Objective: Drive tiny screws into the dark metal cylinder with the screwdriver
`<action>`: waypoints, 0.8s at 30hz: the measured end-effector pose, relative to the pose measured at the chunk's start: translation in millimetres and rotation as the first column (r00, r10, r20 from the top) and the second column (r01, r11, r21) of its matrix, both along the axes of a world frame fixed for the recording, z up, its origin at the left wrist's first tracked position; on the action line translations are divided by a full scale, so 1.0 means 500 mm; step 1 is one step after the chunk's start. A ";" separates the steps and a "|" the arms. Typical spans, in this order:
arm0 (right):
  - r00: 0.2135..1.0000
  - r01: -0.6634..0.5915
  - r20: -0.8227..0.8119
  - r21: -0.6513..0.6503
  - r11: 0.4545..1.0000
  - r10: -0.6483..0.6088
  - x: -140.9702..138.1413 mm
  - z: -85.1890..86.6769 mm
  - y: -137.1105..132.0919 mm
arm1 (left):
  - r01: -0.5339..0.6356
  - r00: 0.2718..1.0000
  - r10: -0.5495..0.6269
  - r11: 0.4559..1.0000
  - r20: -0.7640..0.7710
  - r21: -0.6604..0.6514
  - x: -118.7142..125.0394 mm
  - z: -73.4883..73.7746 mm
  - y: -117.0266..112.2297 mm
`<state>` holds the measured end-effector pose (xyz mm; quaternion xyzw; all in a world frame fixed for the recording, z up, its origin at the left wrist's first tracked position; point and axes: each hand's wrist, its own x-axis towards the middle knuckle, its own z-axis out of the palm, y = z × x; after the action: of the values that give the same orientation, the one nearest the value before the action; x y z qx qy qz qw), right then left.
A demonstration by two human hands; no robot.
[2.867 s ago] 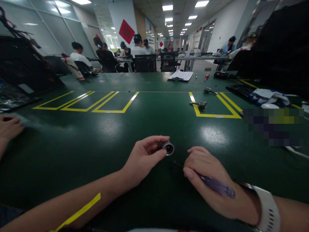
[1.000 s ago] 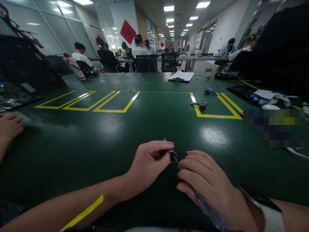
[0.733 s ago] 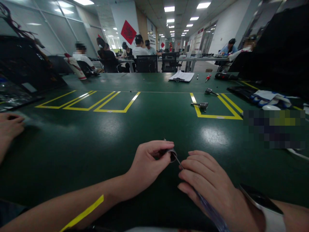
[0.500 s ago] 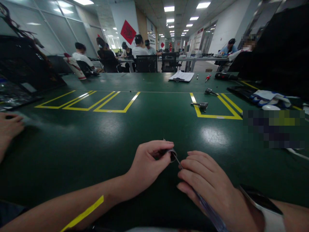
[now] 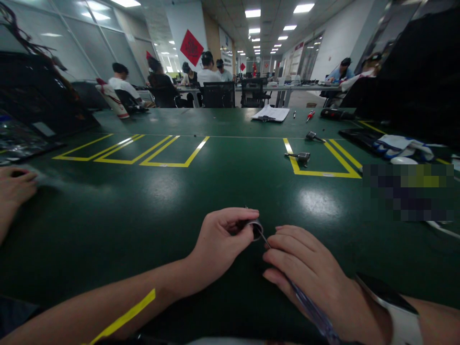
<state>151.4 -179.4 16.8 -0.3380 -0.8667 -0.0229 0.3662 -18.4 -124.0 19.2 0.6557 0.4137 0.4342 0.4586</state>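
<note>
My left hand [image 5: 224,237] is closed, pinching a small hollow metal cup, which looks like a hole saw [image 5: 257,224], between thumb and fingers. Its open end faces right, towards my other hand; the fingers cover much of its body. My right hand [image 5: 309,268] is wrapped round a screwdriver [image 5: 312,309] with a clear purplish handle. The thin metal shaft reaches into the mouth of the cup, and its tip is hidden inside. Both hands are just above the green table [image 5: 223,187].
Two similar metal pieces with shanks [image 5: 304,157] [image 5: 314,136] lie by the right yellow tape outline [image 5: 321,174]. Farther back are a clipboard [image 5: 270,114], a red screwdriver [image 5: 310,115] and a power drill [image 5: 336,113]. Gloves [image 5: 404,146] lie right. Another person's hand [image 5: 16,189] rests left.
My right hand has shifted very slightly left towards the metal cup, and the screwdriver handle has turned a little. My left hand keeps its hold almost unmoved.
</note>
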 end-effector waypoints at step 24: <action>0.715 -0.376 -0.637 -0.699 0.609 -0.289 0.020 0.047 0.147 | 0.110 0.792 0.211 0.874 -0.572 0.474 -0.041 -0.024 0.271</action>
<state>161.3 -105.6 40.3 -0.4224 -0.5866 0.5011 0.4759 -38.9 11.6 7.0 0.8414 0.4344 0.3020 0.1102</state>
